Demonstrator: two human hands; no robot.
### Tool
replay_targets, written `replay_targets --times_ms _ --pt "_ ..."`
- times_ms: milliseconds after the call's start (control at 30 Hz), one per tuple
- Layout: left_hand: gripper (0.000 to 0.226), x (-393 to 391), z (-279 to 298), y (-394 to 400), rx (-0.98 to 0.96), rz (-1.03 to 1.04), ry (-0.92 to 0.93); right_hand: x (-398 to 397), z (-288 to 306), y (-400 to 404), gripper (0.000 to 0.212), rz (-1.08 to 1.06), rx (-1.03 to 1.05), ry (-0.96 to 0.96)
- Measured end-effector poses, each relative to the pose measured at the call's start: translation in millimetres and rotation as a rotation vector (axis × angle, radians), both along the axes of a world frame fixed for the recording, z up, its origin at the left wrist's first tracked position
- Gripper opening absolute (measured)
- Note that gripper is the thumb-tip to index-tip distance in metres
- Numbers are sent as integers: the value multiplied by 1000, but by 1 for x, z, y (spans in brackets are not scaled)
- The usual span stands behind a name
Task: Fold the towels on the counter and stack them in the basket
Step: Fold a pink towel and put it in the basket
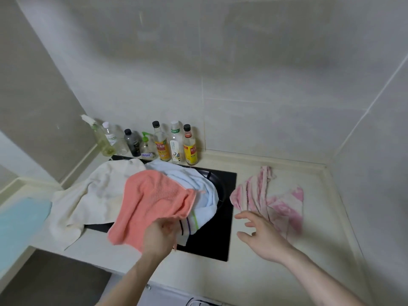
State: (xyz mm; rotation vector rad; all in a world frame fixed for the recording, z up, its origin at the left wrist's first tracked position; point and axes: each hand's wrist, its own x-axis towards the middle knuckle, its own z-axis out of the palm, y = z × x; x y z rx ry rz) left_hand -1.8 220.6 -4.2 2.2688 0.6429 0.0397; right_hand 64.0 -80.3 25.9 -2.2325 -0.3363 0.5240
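Towels lie scattered across our pale cream desk (276, 272), which fills a corner of grey tiled walls (242, 74). Our left hand (160, 236) pinches the near edge of a coral waffle-weave towel (152, 202), draped over a light blue towel with striped border (198, 195) that partly covers the black glass cooktop (212, 237). A crumpled cream terry towel (88, 199) spreads to the left. Our right hand (262, 237) hovers with fingers spread, holding nothing, just beside a pink-and-white striped towel (269, 199). Seven assorted bottles (162, 143) line the back wall. A pale blue surface (19, 224) shows at far left.
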Motion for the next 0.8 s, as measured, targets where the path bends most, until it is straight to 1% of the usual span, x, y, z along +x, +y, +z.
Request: replay_targets --times_ms 67,133,267,300,367,467,533,567,600,667,733,800 --pt "13 5 36 2 6 35 -163 2 4 0 36 8 28 -15" --pt "16 11 72 5 -11 23 -254 6 11 3 37 40 59 -28" --pt "28 21 153 -8 -11 -127 -463 16 31 16 40 74 137 -66" --pt "29 23 171 -14 -43 -181 -493 17 39 18 41 69 166 -73" --pt "28 27 205 -26 -102 -348 -491 22 57 24 46 60 226 -76" --pt "33 34 244 -43 -41 -626 -393 33 84 30 62 80 282 -113" --pt "34 39 259 -53 -39 -734 -345 42 100 31 72 105 271 -164" --pt "34 41 265 -58 -63 -777 -331 44 109 30 71 126 261 -179" --pt "33 44 270 -63 -85 -813 -319 45 118 29 64 160 252 -189" --pt "32 49 278 -72 -125 -882 -301 46 132 27 44 255 229 -209" --pt "31 55 287 -75 -155 -935 -275 47 142 21 21 295 222 -207" --pt "30 65 293 -76 -133 -974 -265 51 145 13 9 271 247 -173"
